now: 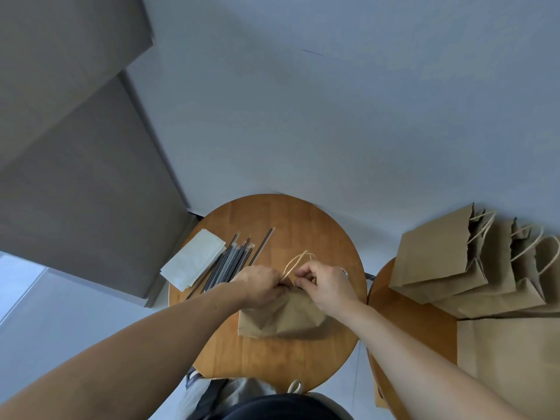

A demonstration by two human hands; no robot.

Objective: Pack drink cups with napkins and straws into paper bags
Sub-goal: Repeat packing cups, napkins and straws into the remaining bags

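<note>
A brown paper bag (280,318) stands on the round wooden table (303,225). My left hand (259,286) and my right hand (325,286) both pinch the bag's top edge together, one on each side. Its twisted paper handle (295,262) loops up between them. What the bag holds is hidden. A stack of white napkins (194,259) lies at the table's left. Several dark wrapped straws (233,262) lie beside it. No drink cup is in sight.
A second wooden table (415,328) at the right carries several brown paper bags (448,256) with handles, lying on their sides, and a flat brown sheet (512,359). A grey cabinet (75,177) stands at the left. A white wall is behind.
</note>
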